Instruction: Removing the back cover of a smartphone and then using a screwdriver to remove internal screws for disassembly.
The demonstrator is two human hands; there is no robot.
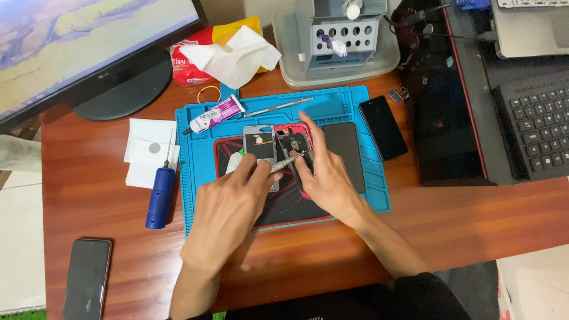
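My left hand (228, 207) pinches a thin silver screwdriver (289, 161), its tip pointing into an opened phone with a red frame (291, 141). My right hand (327, 172) rests on that phone, index finger stretched along its right edge, holding it steady. A grey inner phone frame (259, 142) lies just left of it and a black screen panel (345, 148) just right. All of these sit on a blue repair mat (201, 154).
On the mat's far edge lie a glue tube (216, 114) and a metal pry tool (277, 106). A blue-handled screwdriver (160, 192) and white papers (145, 148) are left of the mat. Black phones lie at the right (383, 127) and lower left (87, 278). Monitor, tissue pack, grey tool tray and keyboard stand behind.
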